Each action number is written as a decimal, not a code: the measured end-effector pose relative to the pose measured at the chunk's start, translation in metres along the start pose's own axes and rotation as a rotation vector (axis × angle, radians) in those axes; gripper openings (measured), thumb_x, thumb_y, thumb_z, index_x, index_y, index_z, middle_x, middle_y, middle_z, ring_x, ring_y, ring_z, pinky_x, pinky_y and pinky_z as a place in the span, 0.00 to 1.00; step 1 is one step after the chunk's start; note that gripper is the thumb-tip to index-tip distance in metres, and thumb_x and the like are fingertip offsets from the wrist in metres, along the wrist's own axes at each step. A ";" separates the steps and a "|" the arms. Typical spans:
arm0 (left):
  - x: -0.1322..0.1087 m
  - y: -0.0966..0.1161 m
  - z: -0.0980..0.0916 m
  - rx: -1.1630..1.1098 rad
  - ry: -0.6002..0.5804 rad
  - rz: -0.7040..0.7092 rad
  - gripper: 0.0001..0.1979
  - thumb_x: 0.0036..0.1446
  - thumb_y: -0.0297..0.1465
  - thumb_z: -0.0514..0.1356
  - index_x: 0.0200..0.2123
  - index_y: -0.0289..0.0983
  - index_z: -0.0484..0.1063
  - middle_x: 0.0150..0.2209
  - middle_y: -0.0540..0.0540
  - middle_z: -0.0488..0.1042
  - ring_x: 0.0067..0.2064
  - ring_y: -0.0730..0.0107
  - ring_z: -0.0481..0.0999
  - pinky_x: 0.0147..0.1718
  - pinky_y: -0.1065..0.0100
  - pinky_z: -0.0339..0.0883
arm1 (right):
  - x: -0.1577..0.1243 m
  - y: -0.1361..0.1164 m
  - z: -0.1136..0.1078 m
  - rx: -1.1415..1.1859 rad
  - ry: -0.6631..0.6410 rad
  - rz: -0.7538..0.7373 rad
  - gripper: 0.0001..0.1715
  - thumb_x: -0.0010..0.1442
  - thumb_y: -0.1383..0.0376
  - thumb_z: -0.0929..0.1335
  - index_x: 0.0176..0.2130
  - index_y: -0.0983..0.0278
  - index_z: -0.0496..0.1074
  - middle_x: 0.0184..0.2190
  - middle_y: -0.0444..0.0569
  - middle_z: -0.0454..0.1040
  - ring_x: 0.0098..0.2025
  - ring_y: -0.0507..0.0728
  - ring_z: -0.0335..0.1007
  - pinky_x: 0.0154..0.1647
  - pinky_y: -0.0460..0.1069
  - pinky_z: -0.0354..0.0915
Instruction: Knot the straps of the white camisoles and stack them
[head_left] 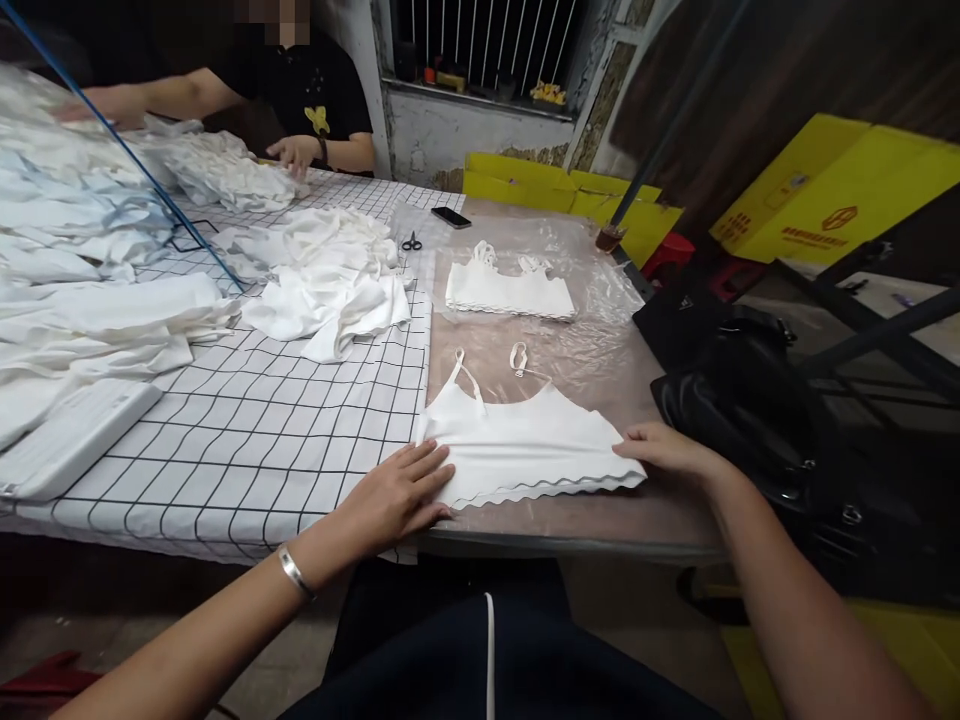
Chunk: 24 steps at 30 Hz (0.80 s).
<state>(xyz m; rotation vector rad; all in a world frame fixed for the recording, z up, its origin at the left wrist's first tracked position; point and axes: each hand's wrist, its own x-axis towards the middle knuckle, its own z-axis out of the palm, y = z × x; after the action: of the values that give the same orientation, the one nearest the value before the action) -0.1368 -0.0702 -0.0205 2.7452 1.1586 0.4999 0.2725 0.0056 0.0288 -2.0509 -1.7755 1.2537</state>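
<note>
A white camisole top [536, 435] with thin straps and a wavy hem lies flat at the table's front edge. My left hand [405, 490] rests on its left side, fingers stretched out over the fabric. At the opposite side, my right hand [660, 447] pinches the edge of the camisole between thumb and fingers. Beyond it sits a neat stack of white camisoles [510, 290] with their straps towards the back.
Loose white garments [330, 280] are heaped on the checked cloth [300, 430]. Scissors [411, 241] and a phone [451, 217] lie farther back. A co-worker [300, 110] sits across the table. Yellow boxes [517, 180] stand behind; a black bag [742, 400] is at right.
</note>
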 end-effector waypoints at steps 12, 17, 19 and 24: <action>0.104 0.078 0.037 -0.077 -0.110 0.326 0.33 0.63 0.52 0.48 0.65 0.42 0.58 0.67 0.40 0.55 0.68 0.50 0.52 0.65 0.42 0.42 | 0.105 -0.095 0.017 0.075 0.016 -0.038 0.16 0.42 0.65 0.75 0.19 0.64 0.64 0.12 0.39 0.61 0.17 0.48 0.54 0.18 0.45 0.49; 0.096 0.075 0.046 -0.068 -0.069 0.375 0.34 0.65 0.51 0.44 0.67 0.40 0.53 0.69 0.41 0.50 0.70 0.51 0.44 0.66 0.41 0.33 | 0.119 -0.111 0.014 0.264 -0.103 -0.006 0.12 0.52 0.64 0.71 0.25 0.64 0.64 0.22 0.45 0.73 0.22 0.49 0.66 0.22 0.43 0.58; 0.094 0.073 0.046 -0.089 -0.068 0.425 0.31 0.67 0.48 0.43 0.66 0.38 0.54 0.69 0.41 0.52 0.70 0.55 0.46 0.67 0.44 0.32 | 0.119 -0.111 0.014 0.250 -0.147 -0.006 0.13 0.50 0.63 0.73 0.26 0.64 0.66 0.20 0.43 0.72 0.20 0.49 0.64 0.19 0.43 0.55; 0.095 0.074 0.048 -0.175 -0.116 0.469 0.31 0.68 0.46 0.44 0.64 0.31 0.58 0.65 0.36 0.59 0.67 0.55 0.57 0.67 0.48 0.38 | 0.122 -0.112 0.019 0.211 -0.088 0.030 0.19 0.37 0.76 0.78 0.19 0.65 0.65 0.10 0.36 0.60 0.14 0.46 0.54 0.15 0.43 0.45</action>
<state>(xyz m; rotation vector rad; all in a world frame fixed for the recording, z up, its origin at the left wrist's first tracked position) -0.0083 -0.0532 -0.0240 2.8354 0.4148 0.4525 0.1700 0.1369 0.0246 -1.9396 -1.5740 1.4909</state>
